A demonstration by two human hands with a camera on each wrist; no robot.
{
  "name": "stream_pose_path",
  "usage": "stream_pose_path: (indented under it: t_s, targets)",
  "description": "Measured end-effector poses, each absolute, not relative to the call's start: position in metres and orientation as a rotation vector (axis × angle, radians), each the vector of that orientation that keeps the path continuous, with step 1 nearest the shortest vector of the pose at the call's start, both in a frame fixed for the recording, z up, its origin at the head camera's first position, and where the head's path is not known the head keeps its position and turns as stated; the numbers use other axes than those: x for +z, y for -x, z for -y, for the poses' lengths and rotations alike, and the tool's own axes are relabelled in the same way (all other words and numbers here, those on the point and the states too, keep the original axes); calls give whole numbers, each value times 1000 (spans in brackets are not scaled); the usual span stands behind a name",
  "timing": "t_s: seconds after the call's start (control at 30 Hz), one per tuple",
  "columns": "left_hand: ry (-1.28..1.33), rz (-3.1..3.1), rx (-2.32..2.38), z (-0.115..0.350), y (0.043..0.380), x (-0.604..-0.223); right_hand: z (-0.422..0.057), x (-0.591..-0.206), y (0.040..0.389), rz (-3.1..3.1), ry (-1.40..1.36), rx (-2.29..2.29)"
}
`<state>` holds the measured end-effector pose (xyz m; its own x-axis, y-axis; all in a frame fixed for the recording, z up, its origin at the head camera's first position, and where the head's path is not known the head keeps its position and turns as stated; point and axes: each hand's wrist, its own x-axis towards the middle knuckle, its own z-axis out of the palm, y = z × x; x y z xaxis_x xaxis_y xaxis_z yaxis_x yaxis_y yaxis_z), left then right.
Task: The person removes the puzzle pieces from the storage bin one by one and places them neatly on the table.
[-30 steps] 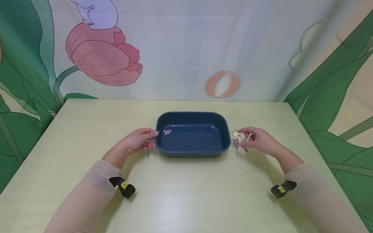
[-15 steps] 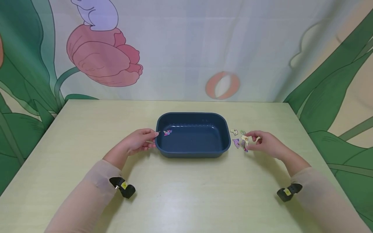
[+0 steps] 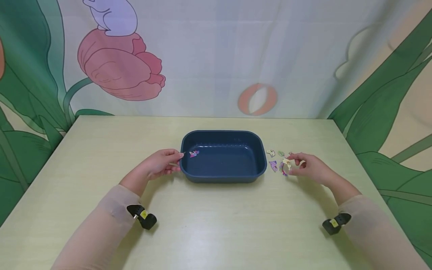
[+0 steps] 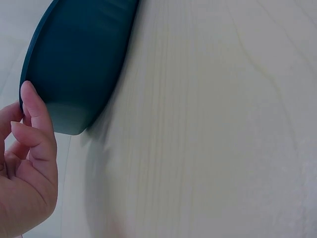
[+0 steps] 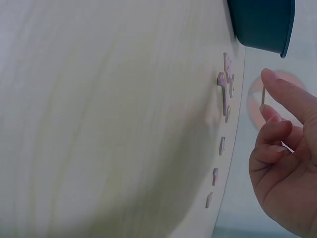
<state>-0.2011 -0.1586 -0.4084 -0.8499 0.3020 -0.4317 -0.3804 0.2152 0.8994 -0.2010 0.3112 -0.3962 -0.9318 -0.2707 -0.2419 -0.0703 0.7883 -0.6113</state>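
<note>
The left hand [image 3: 162, 163] pinches the left rim of a dark blue rectangular tub [image 3: 219, 162], thumb on top and fingers outside. Inside the tub, near that thumb, lies a small pink and purple printed piece [image 3: 194, 153]. To the right of the tub, the right hand [image 3: 308, 167] pinches a small flat cream-coloured printed piece [image 3: 287, 162] between thumb and forefinger. The right wrist view shows this held piece [image 5: 263, 99] edge-on, above the table. Around it lie similar pieces: a white one [image 3: 271, 153], a green one [image 3: 281, 153] and a purple one [image 3: 273, 165].
The pale wood-grain table [image 3: 216, 225] ends at a printed curtain [image 3: 202, 56] behind the tub. More loose pieces [image 5: 222, 146] lie spread along the table in the right wrist view. A small black camera sits on each sleeve.
The right hand has moved to the right, away from the tub, with the cream-coloured piece, uncovering the pieces on the table beside the tub. The left hand and tub have stayed in place.
</note>
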Motion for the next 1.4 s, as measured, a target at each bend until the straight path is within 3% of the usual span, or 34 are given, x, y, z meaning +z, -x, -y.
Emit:
stream_pose_path:
  t_s: [1.4]
  targets:
    - [81, -1977, 1656, 157, 200, -403, -333, -423, 206, -2685, 198, -870]
